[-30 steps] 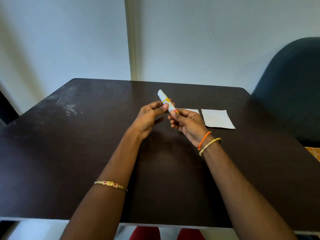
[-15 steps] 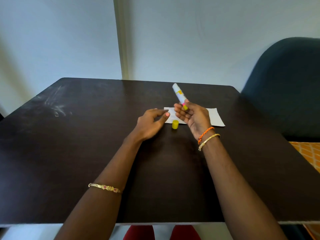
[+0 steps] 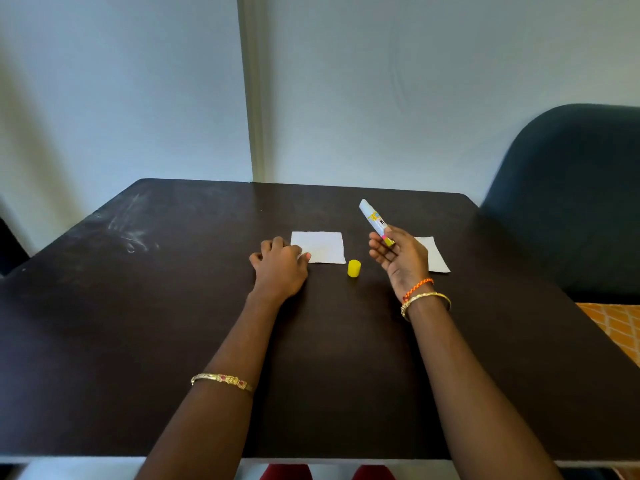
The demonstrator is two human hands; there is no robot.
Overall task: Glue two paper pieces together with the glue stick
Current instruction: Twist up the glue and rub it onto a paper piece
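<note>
Two white paper squares lie on the dark table (image 3: 173, 323). The left paper piece (image 3: 320, 247) is flat, and my left hand (image 3: 278, 268) rests palm down with its fingertips on the paper's near-left corner. The right paper piece (image 3: 433, 258) is partly hidden behind my right hand (image 3: 398, 258). That hand holds the white and yellow glue stick (image 3: 373, 220) by its lower end, tilted up and to the left above the table. Its yellow cap (image 3: 354, 268) stands on the table between my hands.
A dark blue chair (image 3: 568, 202) stands at the table's right side, with an orange patterned surface (image 3: 616, 327) below it. A pale wall rises behind the table's far edge. Chalky smears mark the table's far left.
The cap came off the glue stick and now stands on the table. My left hand moved left onto the left paper, dragging it away from the right one. My right hand moved right with the glue stick.
</note>
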